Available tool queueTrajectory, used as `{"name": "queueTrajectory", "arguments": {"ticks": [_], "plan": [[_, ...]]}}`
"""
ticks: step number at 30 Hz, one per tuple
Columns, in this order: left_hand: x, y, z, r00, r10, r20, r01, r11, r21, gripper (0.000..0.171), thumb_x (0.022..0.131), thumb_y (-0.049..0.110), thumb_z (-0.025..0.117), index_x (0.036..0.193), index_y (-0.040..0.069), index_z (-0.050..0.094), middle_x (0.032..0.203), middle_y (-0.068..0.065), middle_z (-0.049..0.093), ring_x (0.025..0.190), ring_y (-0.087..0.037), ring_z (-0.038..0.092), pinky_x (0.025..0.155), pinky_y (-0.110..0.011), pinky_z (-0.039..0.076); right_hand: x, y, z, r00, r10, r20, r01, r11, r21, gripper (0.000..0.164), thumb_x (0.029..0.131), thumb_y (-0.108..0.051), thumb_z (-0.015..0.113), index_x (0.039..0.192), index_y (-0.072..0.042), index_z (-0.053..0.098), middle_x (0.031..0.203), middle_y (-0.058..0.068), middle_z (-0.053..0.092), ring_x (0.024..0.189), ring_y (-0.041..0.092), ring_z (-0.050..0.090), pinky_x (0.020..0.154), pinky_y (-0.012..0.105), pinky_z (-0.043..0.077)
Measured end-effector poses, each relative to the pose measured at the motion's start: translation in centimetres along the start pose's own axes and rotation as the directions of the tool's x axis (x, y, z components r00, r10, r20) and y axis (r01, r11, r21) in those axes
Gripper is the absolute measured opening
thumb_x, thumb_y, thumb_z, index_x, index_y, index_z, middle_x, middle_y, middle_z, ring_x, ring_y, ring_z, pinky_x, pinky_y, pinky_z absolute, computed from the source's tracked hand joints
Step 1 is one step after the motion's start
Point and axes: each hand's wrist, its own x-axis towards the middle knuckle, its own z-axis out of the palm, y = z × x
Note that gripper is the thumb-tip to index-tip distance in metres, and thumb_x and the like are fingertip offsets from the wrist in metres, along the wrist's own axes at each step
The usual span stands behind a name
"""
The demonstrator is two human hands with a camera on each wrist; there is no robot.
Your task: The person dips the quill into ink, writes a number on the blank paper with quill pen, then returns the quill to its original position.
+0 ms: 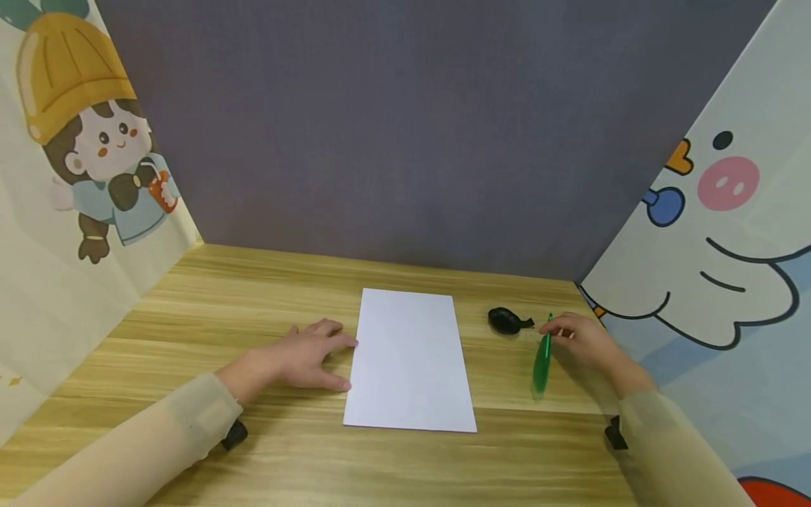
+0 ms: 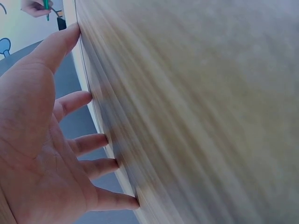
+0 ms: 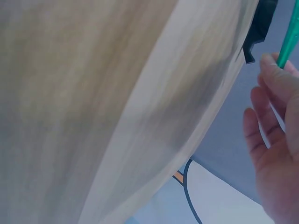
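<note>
A blank white sheet (image 1: 408, 362) lies flat in the middle of the wooden table (image 1: 291, 458). Along its left edge, my left hand (image 1: 308, 355) is spread, with the index fingertip and thumb tip right at the paper. The left wrist view shows those spread fingers (image 2: 96, 142) with their tips at the table top. To the right of the sheet, my right hand (image 1: 583, 341) pinches a slim, translucent green object (image 1: 542, 366) near its narrow top end. Its wider part hangs down toward the table. Between sheet and right hand lies a black oval object with a short tip (image 1: 505, 321).
A dark grey panel (image 1: 380, 141) closes off the back of the table. Cartoon-printed walls stand at the left (image 1: 38, 282) and right (image 1: 697, 296), the right one close to my right hand. A black strap piece (image 1: 235, 434) shows under the left sleeve.
</note>
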Motion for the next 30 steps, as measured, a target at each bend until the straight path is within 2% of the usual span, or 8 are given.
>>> {"name": "queueTrajectory", "arguments": {"ticks": [10, 17, 21, 25, 27, 30], "plan": [[-0.1, -0.1, 0.0, 1.000, 0.006, 0.001, -0.006, 1.000, -0.005, 0.086, 0.094, 0.068, 0.076, 0.164, 0.026, 0.050, 0.175, -0.025, 0.032, 0.162, -0.051, 0.034, 0.118, -0.093, 0.017, -0.6, -1.0, -0.5, 0.998, 0.060, -0.014, -0.059, 0.996, 0.069, 0.022, 0.104, -0.011, 0.076, 0.125, -0.013, 0.081, 0.116, 0.006, 0.076, 0.093, 0.013, 0.066, 0.077, 0.030, 0.057], [-0.1, 0.1, 0.1, 1.000, 0.001, 0.017, -0.001, 1.000, -0.023, 0.086, 0.095, 0.067, 0.077, 0.165, 0.026, 0.050, 0.177, -0.024, 0.030, 0.163, -0.051, 0.030, 0.119, -0.092, 0.015, -0.8, -1.7, -0.1, 0.995, 0.090, -0.050, -0.083, 0.990, 0.114, 0.024, 0.105, -0.010, 0.075, 0.128, -0.012, 0.081, 0.121, 0.009, 0.078, 0.095, 0.021, 0.069, 0.076, 0.028, 0.057], [-0.1, 0.1, 0.1, 1.000, 0.004, 0.021, -0.004, 1.000, -0.026, 0.085, 0.095, 0.066, 0.077, 0.165, 0.027, 0.049, 0.177, -0.024, 0.030, 0.163, -0.051, 0.030, 0.120, -0.091, 0.014, -0.9, -2.2, -0.1, 0.990, 0.135, -0.053, -0.127, 0.984, 0.126, 0.030, 0.108, -0.008, 0.070, 0.136, -0.015, 0.079, 0.134, 0.015, 0.077, 0.105, 0.031, 0.073, 0.081, 0.037, 0.061], [-0.1, 0.1, 0.0, 1.000, 0.003, 0.017, -0.002, 1.000, -0.027, 0.085, 0.095, 0.066, 0.077, 0.165, 0.026, 0.050, 0.177, -0.023, 0.030, 0.163, -0.050, 0.031, 0.120, -0.091, 0.014, -0.8, -2.6, -0.2, 0.983, 0.174, -0.050, -0.162, 0.968, 0.190, 0.032, 0.112, -0.021, 0.067, 0.142, -0.016, 0.075, 0.138, 0.017, 0.076, 0.117, 0.038, 0.074, 0.088, 0.048, 0.065], [-0.1, 0.1, 0.0, 1.000, 0.004, 0.013, -0.003, 1.000, -0.027, 0.086, 0.095, 0.066, 0.077, 0.165, 0.026, 0.050, 0.177, -0.024, 0.030, 0.163, -0.051, 0.031, 0.119, -0.092, 0.015, -0.7, -2.6, -0.2, 0.984, 0.165, -0.070, -0.144, 0.960, 0.239, 0.032, 0.112, -0.026, 0.067, 0.139, -0.012, 0.076, 0.138, 0.017, 0.076, 0.116, 0.034, 0.075, 0.090, 0.046, 0.065], [0.0, 0.0, 0.1, 1.000, 0.005, 0.011, -0.004, 1.000, -0.024, 0.086, 0.095, 0.066, 0.078, 0.165, 0.026, 0.050, 0.177, -0.024, 0.030, 0.163, -0.051, 0.031, 0.119, -0.092, 0.015, -0.6, -2.6, -0.1, 0.982, 0.140, -0.124, -0.096, 0.946, 0.311, 0.029, 0.113, -0.023, 0.064, 0.132, -0.008, 0.079, 0.133, 0.015, 0.078, 0.099, 0.017, 0.074, 0.079, 0.036, 0.063]]}}
